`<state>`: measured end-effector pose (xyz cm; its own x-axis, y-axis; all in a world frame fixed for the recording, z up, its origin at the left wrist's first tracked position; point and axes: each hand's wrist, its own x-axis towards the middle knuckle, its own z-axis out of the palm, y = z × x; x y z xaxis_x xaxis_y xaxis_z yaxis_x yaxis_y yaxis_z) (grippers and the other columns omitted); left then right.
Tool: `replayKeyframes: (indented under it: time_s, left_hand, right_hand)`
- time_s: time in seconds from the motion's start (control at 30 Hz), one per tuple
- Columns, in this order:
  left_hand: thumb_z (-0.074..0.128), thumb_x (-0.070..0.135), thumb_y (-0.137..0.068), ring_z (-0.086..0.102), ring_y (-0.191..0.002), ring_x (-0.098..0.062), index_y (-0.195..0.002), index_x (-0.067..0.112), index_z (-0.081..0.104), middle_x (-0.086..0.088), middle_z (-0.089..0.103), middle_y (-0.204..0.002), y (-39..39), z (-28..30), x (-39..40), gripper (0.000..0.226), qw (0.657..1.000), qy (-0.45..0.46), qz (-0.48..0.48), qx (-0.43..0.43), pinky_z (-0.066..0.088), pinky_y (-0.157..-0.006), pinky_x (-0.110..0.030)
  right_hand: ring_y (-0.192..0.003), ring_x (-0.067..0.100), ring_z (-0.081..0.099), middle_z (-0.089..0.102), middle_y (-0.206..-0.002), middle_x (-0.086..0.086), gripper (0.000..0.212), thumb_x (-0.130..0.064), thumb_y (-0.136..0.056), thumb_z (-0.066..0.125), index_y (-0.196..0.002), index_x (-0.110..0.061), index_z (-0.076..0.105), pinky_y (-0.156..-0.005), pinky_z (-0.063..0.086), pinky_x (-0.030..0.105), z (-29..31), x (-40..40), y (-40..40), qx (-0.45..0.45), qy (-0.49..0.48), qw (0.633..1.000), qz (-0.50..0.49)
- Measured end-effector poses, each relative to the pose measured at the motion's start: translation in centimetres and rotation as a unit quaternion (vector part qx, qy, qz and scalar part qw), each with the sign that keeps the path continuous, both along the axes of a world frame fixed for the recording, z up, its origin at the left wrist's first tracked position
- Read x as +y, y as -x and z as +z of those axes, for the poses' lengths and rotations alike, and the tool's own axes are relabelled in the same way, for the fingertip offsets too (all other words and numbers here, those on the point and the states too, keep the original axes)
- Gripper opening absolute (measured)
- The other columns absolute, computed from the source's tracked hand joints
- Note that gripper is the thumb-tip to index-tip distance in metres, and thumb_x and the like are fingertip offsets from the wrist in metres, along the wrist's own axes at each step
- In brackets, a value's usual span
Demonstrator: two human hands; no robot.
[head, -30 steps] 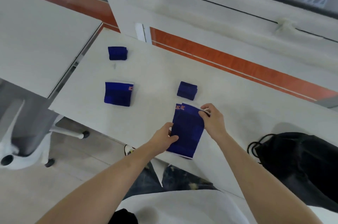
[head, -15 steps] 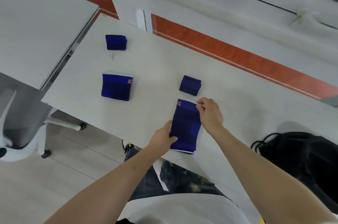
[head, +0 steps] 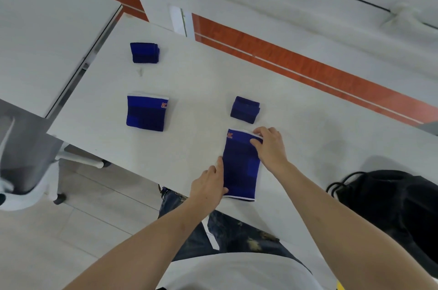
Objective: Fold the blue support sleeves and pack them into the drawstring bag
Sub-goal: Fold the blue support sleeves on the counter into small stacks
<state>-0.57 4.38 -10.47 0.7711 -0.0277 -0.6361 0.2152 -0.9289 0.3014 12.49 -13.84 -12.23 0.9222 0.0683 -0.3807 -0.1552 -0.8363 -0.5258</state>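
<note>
Blue support sleeve [head: 240, 166], near the black drawstring bag [head: 391, 204]: layers now squared flush, left hand [head: 209, 186] pressing its edge, right hand [head: 269, 145] pinching its far corner, ready for folding.

The person is wearing a white top [head: 237, 273], showing at the bottom of the view, and both forearms are showing bare from elbow to wrist, with no sleeves, watch or bracelet. The left hand [head: 208, 186] and the right hand [head: 270, 147] are wearing no gloves or rings. Below the top, dark blue jeans [head: 227, 230] are showing, with pale faded or possibly ripped patches, though they are blurring here.
</note>
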Motion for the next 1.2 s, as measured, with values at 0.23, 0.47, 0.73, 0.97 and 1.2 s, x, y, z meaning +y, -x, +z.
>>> replayKeyframes:
  time_s: [0.23, 0.47, 0.73, 0.97, 1.2]
  left_hand:
    - [0.072, 0.032, -0.092, 0.054, -0.116, -0.027, -0.157, 0.028, 0.009, -0.008, 0.047, -0.131, -0.7, 0.3, -0.2, 0.09, 0.993, 0.078, 0.083, 0.001, 0.055, -0.09, -0.043]
    - [0.049, 0.038, -0.106, 0.044, -0.137, -0.024, -0.154, 0.02, 0.031, -0.007, 0.043, -0.149, -5.6, 2.3, -0.3, 0.055, 0.937, 0.245, 0.247, -0.048, 0.042, -0.112, -0.043]
    - [0.037, 0.036, -0.11, 0.068, -0.107, -0.026, -0.116, 0.019, 0.058, -0.004, 0.071, -0.113, -6.9, 5.8, -1.9, 0.028, 0.857, 0.422, 0.293, -0.022, 0.055, -0.098, -0.049]
    - [0.039, 0.025, -0.11, 0.065, -0.107, -0.03, -0.117, 0.017, 0.059, -0.008, 0.07, -0.115, -7.3, 8.1, -2.4, 0.023, 0.84, 0.46, 0.277, -0.077, 0.054, -0.099, -0.053]
    - [0.038, 0.004, -0.105, 0.064, -0.113, -0.017, -0.126, 0.019, 0.059, 0.001, 0.07, -0.122, -7.6, 9.2, -2.2, 0.034, 0.841, 0.457, 0.259, -0.13, 0.051, -0.105, -0.04]
  right_hand:
    - [-0.114, 0.015, 0.044, 0.047, -0.114, -0.005, 0.019, -0.026, -0.099, 0.067, -0.117, -0.022, 0.068, -0.094, 0.038, 0.027, 1.4, -1.1, 0.2, 0.023, -0.016, 0.999, 0.028]
    - [-0.085, 0.008, 0.059, 0.066, -0.098, -0.009, 0.014, -0.017, -0.102, 0.064, -0.101, -0.03, 0.059, -0.074, 0.045, 0.019, 5.4, -2.0, 2.8, 0.059, -0.182, 0.981, 0.017]
    - [-0.102, 0.008, 0.064, 0.065, -0.114, -0.007, 0.028, -0.024, -0.1, 0.069, -0.124, -0.032, 0.058, -0.076, 0.054, 0.019, 9.3, -2.4, 4.5, 0.017, -0.319, 0.933, -0.164]
    - [-0.098, 0.031, 0.071, 0.078, -0.1, 0.002, 0.031, -0.047, -0.101, 0.057, -0.108, -0.021, 0.072, -0.09, 0.058, 0.056, 9.7, -2.1, 5.2, 0.043, -0.346, 0.91, -0.225]
    - [-0.1, 0.025, 0.069, 0.077, -0.106, -0.001, 0.017, -0.021, -0.105, 0.057, -0.117, -0.019, 0.068, -0.087, 0.055, 0.04, 11.2, -2.1, 4.9, -0.004, -0.34, 0.922, -0.188]
